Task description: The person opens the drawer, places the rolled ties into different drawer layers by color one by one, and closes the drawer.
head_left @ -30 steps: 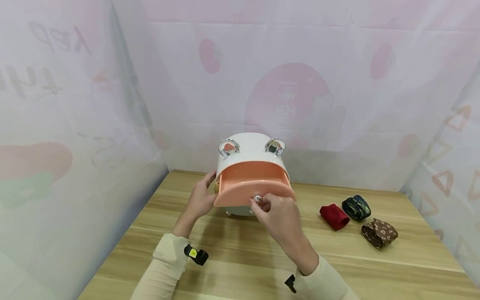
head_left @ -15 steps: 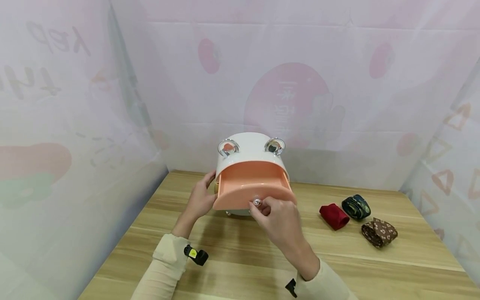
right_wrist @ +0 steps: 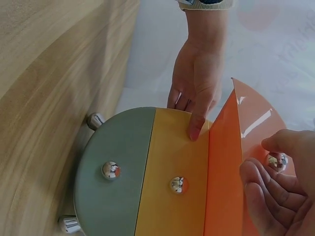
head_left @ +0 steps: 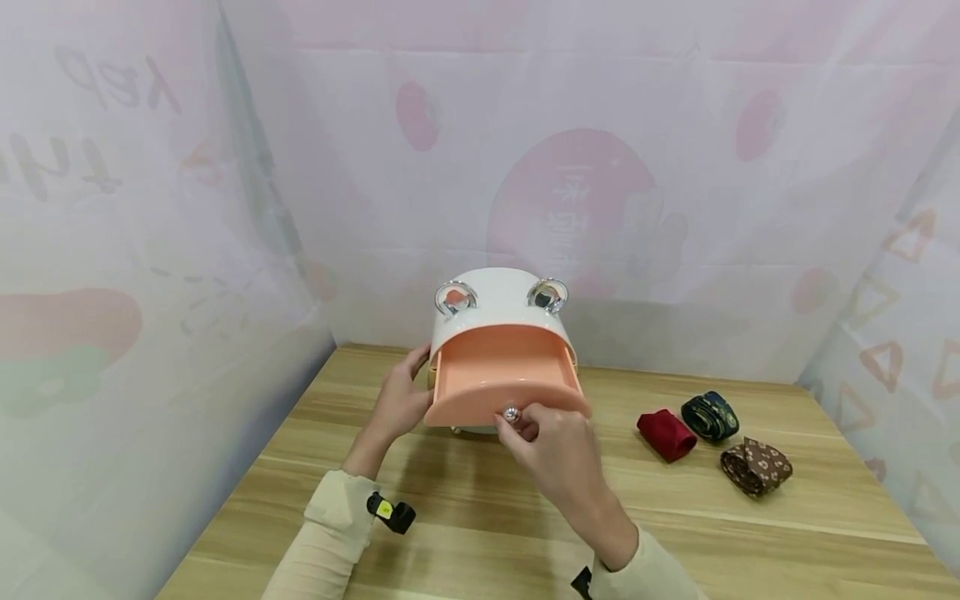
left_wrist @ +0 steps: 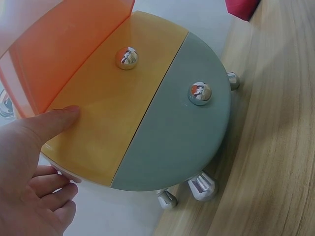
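Note:
A white round drawer box [head_left: 495, 310] with two ear-shaped rings stands at the back of the wooden table [head_left: 465, 533]. Its orange top drawer [head_left: 501, 379] is pulled out. My right hand [head_left: 514, 420] pinches the orange drawer's silver knob [head_left: 512, 413] between thumb and fingers; in the right wrist view that knob [right_wrist: 276, 161] shows beside my thumb. My left hand [head_left: 414, 379] holds the box's left side, its thumb [left_wrist: 58, 121] pressed on the shut yellow drawer front [left_wrist: 118, 108]. Below that is a shut grey-green drawer [left_wrist: 182, 142].
Three rolled ties lie on the table's right side: a red one [head_left: 667, 434], a dark patterned one [head_left: 710, 417] and a brown dotted one [head_left: 756, 467]. Printed pale curtains [head_left: 150, 250] close in the left, back and right. The box stands on small metal feet [left_wrist: 201, 186].
The orange drawer has slid a little further out toward me with my right hand on its knob. My left hand has stayed on the box's side.

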